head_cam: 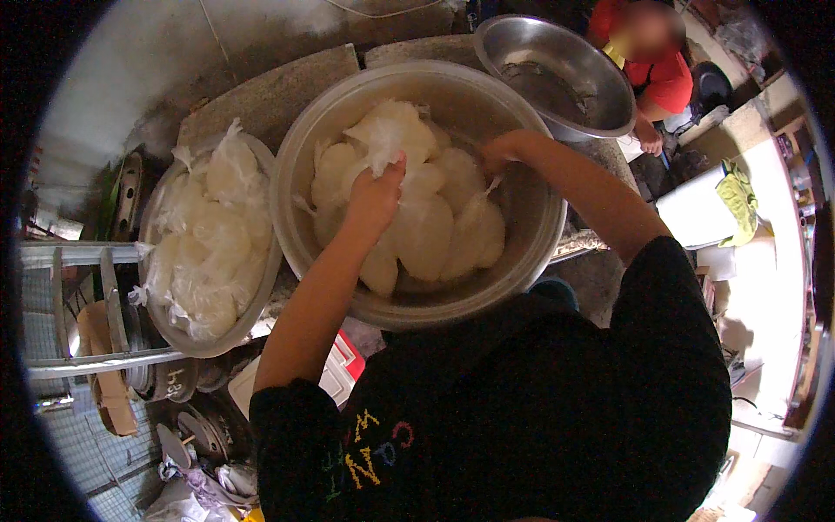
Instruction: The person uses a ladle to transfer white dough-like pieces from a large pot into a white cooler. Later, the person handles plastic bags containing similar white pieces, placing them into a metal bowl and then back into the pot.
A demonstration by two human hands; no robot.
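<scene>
A large round metal basin (417, 313) stands before me with several knotted clear plastic bags (424, 228) of pale, whitish contents in it. My left hand (381, 189) grips the gathered top of one plastic bag (391, 127) near the middle of the basin. On the basin's right side, my right hand (505, 153) reaches in beside the bags; its fingers are blurred and partly hidden, so its hold cannot be told. To the left, a smaller metal basin (264, 293) is heaped with similar filled bags (209, 248).
A stainless steel basin (554, 121) sits at the back right. Beyond it is a person in a red shirt (675, 85). A ladder-like metal frame (98, 254) stands at left, with a cooler-like box with red trim (339, 368) below. A yellow-green cloth (737, 202) hangs at right.
</scene>
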